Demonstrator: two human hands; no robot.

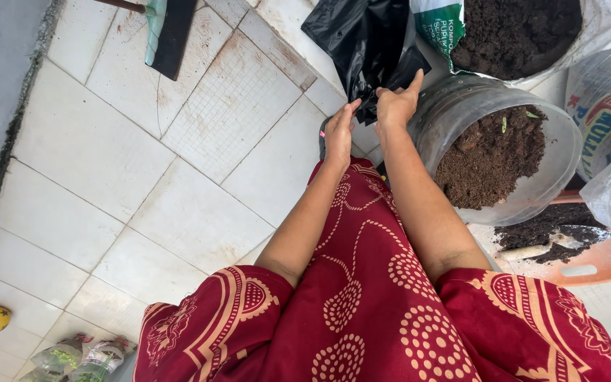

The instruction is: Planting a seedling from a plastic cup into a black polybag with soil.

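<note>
You are gripping the lower edge of a crumpled black plastic bag (373, 42) with both hands: your right hand (394, 105) is pinching it between thumb and fingers, your left hand (339, 133) is clasping it just beside. The bag is hanging above the white tiled floor (178, 155), touching a clear plastic bucket of dark soil (493, 152).

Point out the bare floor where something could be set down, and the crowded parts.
Free: the tiles left of the hands, between the grey wall edge, the dustpan and the red skirt. Crowded: right of the right hand, with the black bag, soil tub, soil sack and orange tray packed together.
</note>
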